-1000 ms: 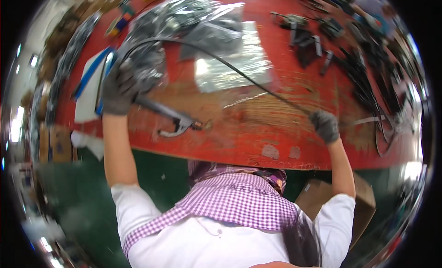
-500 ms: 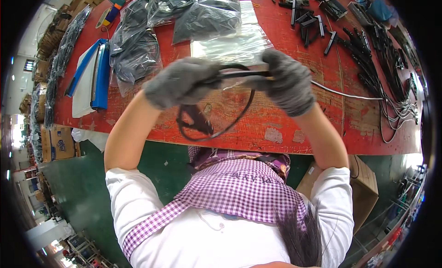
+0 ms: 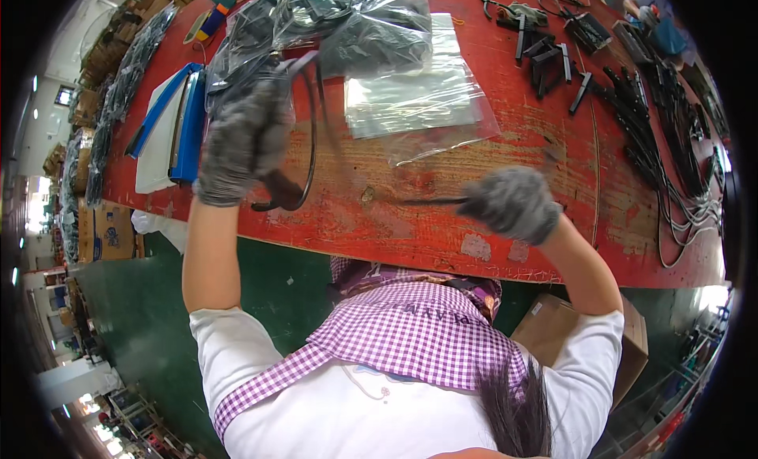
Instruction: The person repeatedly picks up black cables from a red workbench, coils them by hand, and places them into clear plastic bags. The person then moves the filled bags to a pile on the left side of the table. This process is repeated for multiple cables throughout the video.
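Note:
My left hand (image 3: 246, 139), in a grey knit glove, is closed round a black cable (image 3: 314, 131) over the left part of the red table. The cable hangs from it in a loop, and a dark flat piece below the hand is blurred. Lower and to the right, my right hand (image 3: 512, 203), gloved alike, is closed on a thin dark strand that points left; its middle stretch is smeared by motion. Between and beyond the hands lies a stack of clear flat plastic bags (image 3: 418, 104). Filled clear bags (image 3: 375, 44) with dark contents are just past my left hand.
A blue long-armed bench tool (image 3: 187, 135) lies at the left. Black box-shaped parts (image 3: 545, 60) and bundles of black cables (image 3: 639, 119) cover the right side. A cardboard box (image 3: 545, 321) stands below the worn table edge (image 3: 442, 273). Another person (image 3: 649, 9) is at the far right.
My hands have moved apart: the left up and leftward with the cable loop, the right down and slightly right. The cable stretch that was between them has spread out.

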The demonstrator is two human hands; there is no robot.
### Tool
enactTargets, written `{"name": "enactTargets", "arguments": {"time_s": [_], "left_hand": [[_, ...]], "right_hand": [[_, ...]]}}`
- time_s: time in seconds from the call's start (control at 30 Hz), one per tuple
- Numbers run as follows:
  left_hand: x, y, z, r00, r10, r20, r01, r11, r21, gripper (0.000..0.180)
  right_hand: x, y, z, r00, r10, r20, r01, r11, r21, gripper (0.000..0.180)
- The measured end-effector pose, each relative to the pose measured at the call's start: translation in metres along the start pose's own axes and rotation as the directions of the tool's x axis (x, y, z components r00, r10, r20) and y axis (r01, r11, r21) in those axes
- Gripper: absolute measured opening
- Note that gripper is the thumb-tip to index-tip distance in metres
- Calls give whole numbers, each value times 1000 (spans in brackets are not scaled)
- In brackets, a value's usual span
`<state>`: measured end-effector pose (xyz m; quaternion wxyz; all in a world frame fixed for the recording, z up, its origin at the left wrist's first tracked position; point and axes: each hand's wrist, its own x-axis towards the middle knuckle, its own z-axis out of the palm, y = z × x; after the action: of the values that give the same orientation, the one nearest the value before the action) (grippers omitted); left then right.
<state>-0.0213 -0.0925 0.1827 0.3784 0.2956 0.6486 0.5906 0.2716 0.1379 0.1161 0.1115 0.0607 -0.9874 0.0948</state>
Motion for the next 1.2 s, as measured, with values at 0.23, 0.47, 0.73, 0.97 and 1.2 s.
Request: {"name": "enactTargets", "arguments": {"time_s": [0.23,0.47,0.73,0.97,1.2], "left_hand": [[18,3,64,837,460,295,-546,676,496,35],[11,-15,99,593,662,457,-533,-102,840,31],[-63,-104,153,722,-66,689,-606,421,675,36],[-57,-169,148,814,-49,579,-527,359,771,39],[-9,-195,90,905,-114,-410,424,334,842,89]], "right_hand": [[124,-17,-28,740,73,-669,-22,996,85,29],[47,46,44,759,397,517,-376,-381,845,61],[5,10,94,682,474,557,-226,-588,777,61],[-8,-9,136,710,702,-57,-691,711,131,62],[-21,-15,182,904,404,-139,-402,915,45,54]]}}
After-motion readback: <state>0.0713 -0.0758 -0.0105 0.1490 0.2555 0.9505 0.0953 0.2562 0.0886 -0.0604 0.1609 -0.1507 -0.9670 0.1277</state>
